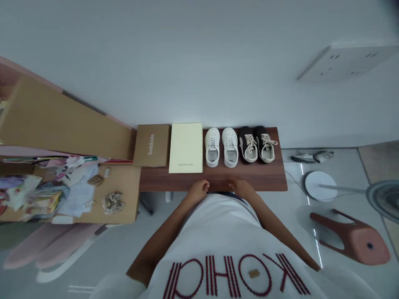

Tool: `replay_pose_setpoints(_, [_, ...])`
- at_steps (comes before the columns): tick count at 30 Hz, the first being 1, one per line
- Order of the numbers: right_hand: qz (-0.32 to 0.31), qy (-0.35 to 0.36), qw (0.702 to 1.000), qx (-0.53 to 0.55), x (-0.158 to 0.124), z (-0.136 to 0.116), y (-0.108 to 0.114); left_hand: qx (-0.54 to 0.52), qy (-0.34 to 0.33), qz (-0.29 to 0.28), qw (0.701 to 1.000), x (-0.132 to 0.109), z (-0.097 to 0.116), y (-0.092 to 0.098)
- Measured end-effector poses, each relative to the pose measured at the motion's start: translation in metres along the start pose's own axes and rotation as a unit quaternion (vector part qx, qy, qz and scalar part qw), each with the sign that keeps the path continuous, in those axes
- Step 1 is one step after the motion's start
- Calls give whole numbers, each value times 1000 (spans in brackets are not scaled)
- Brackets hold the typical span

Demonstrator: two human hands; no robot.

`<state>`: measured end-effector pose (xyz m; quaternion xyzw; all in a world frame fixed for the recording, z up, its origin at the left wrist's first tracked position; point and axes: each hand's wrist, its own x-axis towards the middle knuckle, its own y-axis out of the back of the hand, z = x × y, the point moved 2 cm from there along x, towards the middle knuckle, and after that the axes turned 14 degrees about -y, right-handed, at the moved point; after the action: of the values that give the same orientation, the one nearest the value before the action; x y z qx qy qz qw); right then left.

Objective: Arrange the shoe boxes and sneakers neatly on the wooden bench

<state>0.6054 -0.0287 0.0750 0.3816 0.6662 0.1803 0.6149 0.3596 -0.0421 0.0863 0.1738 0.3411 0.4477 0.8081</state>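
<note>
Along the near edge of a dark reddish-brown wooden bench (pixel 255 179), the bare left hand (pixel 198 191) and bare right hand (pixel 241 187) rest near white lace-up sneakers (pixel 212 146); their finger positions cannot be told.

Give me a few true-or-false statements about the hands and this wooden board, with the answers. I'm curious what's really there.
The left hand rests at the near edge of the dark wood board: true.
The right hand holds a sneaker: false; it shows nothing in it and lies at the board's edge, apart from the shoes.
The white sneakers stand between the pale yellow box and the black sneakers: true.
The black sneakers have black laces: false; their laces are cream.
</note>
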Motion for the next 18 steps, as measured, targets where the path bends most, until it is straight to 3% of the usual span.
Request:
replay_pose_setpoints(3, [85,-52,995,11,18,-32,14,36,-58,36,997,48,21,-1])
replay_pose_setpoints(5, [147,-81,985,34,36,-51,25,60,-30,73,995,84,33,-3])
replay_pose_setpoints(8, [114,-131,982,68,66,-63,32,49,53,68,995,124,41,-8])
replay_pose_setpoints(11, [125,-129,971,157,87,-48,36,-1,67,110,992,140,36,-10])
replay_pose_setpoints(14, [206,-97,922,313,99,-14,37,-117,68,199,971,139,23,-12])
replay_pose_setpoints(16, [202,-75,893,396,105,7,30,-221,103,231,942,136,14,-19])
replay_pose_setpoints(18, [168,-72,885,429,104,23,18,-296,157,243,910,133,9,-27])
